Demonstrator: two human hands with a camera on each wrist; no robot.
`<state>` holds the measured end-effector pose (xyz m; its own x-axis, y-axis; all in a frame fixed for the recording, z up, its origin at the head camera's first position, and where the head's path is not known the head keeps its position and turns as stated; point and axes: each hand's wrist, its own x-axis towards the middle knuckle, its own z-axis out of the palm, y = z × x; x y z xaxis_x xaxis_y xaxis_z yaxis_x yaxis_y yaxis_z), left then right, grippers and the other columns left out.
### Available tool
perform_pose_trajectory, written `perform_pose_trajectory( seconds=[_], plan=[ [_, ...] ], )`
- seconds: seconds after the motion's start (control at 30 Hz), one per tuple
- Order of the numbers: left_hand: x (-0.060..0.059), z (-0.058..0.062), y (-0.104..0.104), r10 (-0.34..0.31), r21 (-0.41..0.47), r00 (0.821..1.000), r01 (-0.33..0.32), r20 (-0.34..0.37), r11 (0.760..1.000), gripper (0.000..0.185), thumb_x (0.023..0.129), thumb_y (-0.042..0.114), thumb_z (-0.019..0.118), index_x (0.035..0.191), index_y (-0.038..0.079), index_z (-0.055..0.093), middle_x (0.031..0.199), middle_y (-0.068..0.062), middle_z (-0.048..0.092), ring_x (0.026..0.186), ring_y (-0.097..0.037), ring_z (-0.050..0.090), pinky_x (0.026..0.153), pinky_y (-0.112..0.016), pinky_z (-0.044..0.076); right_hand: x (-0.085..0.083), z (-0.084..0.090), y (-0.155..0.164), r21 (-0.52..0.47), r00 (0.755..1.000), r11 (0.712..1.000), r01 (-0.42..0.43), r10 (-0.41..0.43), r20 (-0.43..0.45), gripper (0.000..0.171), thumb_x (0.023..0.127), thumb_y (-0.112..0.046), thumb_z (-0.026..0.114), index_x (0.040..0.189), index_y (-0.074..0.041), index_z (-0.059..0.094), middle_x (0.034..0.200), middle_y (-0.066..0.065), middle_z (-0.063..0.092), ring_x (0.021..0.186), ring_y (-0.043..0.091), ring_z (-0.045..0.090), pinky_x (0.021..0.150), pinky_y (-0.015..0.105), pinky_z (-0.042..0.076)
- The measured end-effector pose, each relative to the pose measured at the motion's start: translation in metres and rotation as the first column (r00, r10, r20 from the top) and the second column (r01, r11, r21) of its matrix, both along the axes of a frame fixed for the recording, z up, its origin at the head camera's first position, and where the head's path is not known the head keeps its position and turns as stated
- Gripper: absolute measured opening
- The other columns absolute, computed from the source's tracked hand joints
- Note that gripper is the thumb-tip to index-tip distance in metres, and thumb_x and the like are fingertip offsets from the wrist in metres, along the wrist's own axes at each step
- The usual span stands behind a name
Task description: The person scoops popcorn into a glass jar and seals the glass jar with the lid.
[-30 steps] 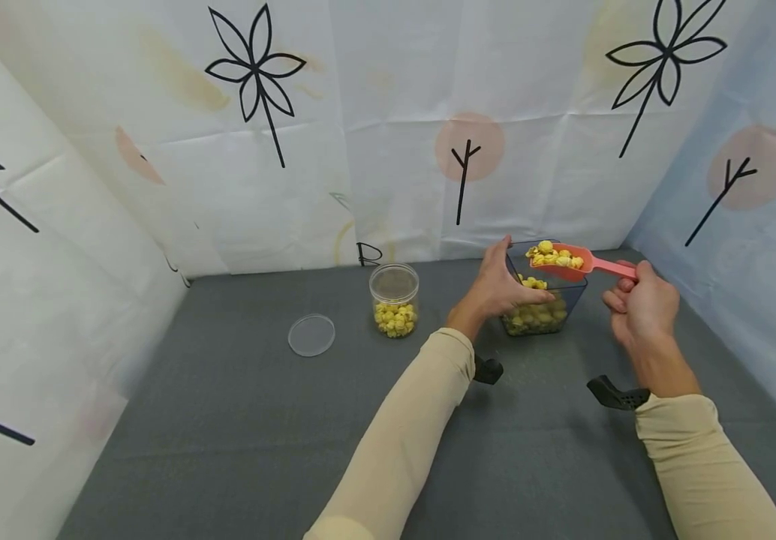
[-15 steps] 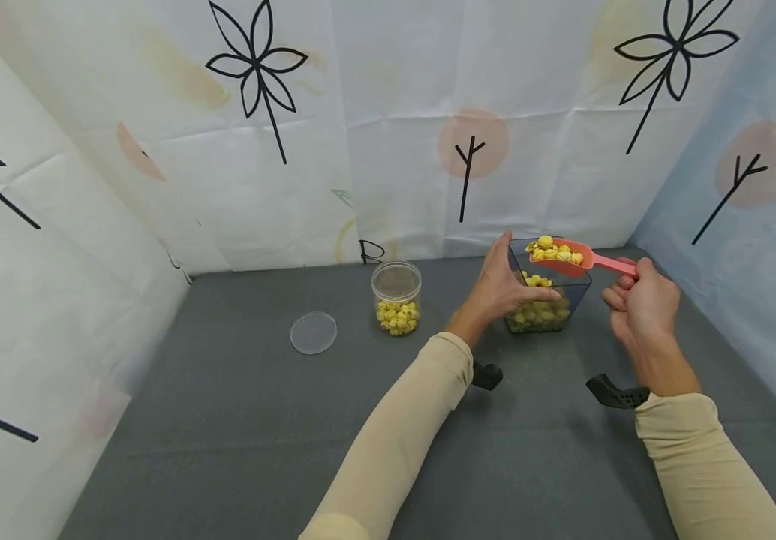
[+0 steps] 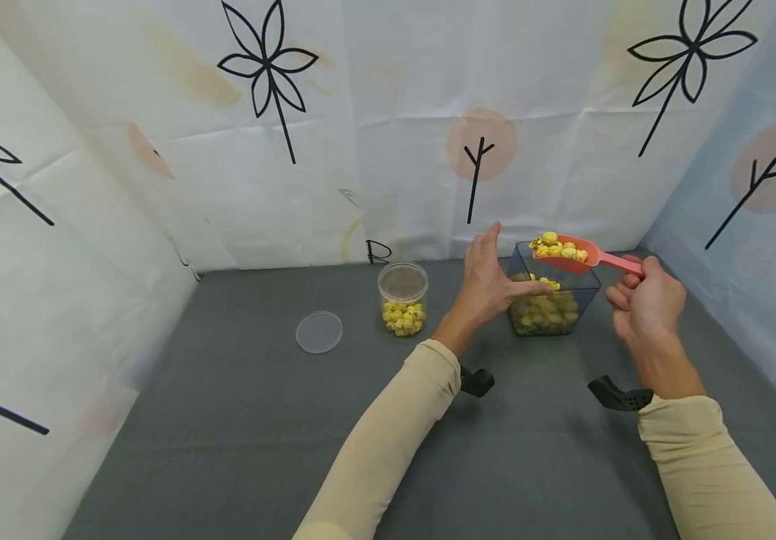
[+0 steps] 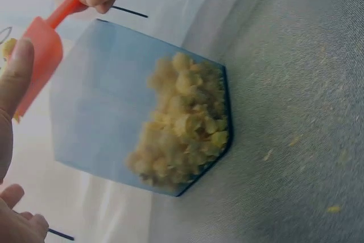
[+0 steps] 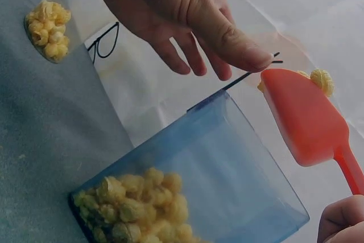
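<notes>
My right hand (image 3: 639, 292) pinches the handle of an orange scoop (image 3: 566, 255) heaped with yellow popcorn, held level over the blue see-through tub (image 3: 550, 304). The tub is about half full of popcorn. My left hand (image 3: 492, 274) hovers just left of the tub with fingers straight and the thumb pointing toward it, holding nothing. In the right wrist view the left hand (image 5: 176, 15) hangs above the tub (image 5: 227, 180) beside the scoop (image 5: 307, 118). The left wrist view shows the tub (image 4: 142, 112) apart from my thumb, and the scoop (image 4: 40, 55).
A round clear jar (image 3: 402, 298) with some popcorn in its bottom stands open left of my left hand, with its clear lid (image 3: 319, 332) lying flat further left. Patterned sheets wall in the grey table (image 3: 226, 420) on three sides. Crumbs lie near the tub.
My left hand has come off the tub's side and drifted left and up, fingers spread. The loaded scoop stays over the tub in much the same place.
</notes>
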<state>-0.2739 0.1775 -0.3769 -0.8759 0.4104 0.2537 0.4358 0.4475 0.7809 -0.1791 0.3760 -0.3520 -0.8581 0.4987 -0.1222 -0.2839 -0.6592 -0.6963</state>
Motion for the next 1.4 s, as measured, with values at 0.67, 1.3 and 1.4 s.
perform_pose_trajectory(
  seconds=[0.67, 1.3, 1.4],
  plan=[
    [0.011, 0.028, -0.07, 0.078, 0.158, 0.994, -0.067, -0.07, 0.985, 0.106, 0.082, 0.03, 0.088, 0.163, 0.022, 0.021, 0.164, -0.003, 0.031, 0.151, -0.022, 0.033, 0.118, -0.047, 0.04, -0.011, 0.015, -0.034, 0.05, 0.99, 0.995, -0.091, 0.096, -0.106, 0.022, 0.111, -0.019, 0.037, 0.109, -0.003, 0.052, 0.065, 0.002, 0.038, 0.05, 0.017, 0.007, 0.046, 0.026, 0.013],
    [0.004, 0.016, -0.138, 0.185, 0.174, 0.975, -0.163, -0.121, 0.971, 0.105, 0.079, 0.037, 0.089, 0.162, 0.019, 0.027, 0.163, -0.003, 0.033, 0.15, -0.023, 0.035, 0.12, -0.048, 0.039, -0.031, 0.022, -0.085, 0.129, 0.982, 0.979, -0.156, 0.168, -0.083, 0.024, 0.111, -0.02, 0.038, 0.112, -0.003, 0.056, 0.064, -0.001, 0.037, 0.05, 0.014, 0.01, 0.045, 0.023, 0.016],
    [0.002, 0.011, -0.145, 0.173, 0.189, 0.981, -0.154, -0.087, 0.97, 0.103, 0.08, 0.037, 0.088, 0.162, 0.021, 0.027, 0.162, -0.002, 0.033, 0.15, -0.023, 0.035, 0.12, -0.05, 0.038, -0.033, 0.021, -0.091, 0.146, 0.983, 0.976, -0.16, 0.171, -0.069, 0.025, 0.111, -0.021, 0.038, 0.11, -0.003, 0.057, 0.064, -0.002, 0.037, 0.052, 0.014, 0.01, 0.046, 0.023, 0.015]
  ],
)
